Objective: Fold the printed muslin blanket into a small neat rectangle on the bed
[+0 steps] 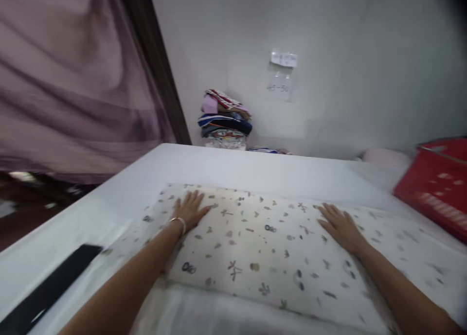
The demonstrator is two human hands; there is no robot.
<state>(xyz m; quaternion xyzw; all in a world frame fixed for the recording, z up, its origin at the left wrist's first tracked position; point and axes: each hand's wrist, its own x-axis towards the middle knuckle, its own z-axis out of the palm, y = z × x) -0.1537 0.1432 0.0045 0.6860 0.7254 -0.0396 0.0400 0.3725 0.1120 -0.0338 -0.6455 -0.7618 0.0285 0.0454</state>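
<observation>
I find the printed cloth [251, 238] spread on the worktop [241, 167], apparently largely flat; what remains, I cannot tell. Left hand [188, 211] and right hand [340, 228] rest on it, grips wide, holding nothing.

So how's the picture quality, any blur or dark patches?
In the head view, the printed fabric is clearer between the left hand and right hand, smeared toward the right edge; in the head view, the red item is blurred too; in the head view, the top right corner is dark.
</observation>
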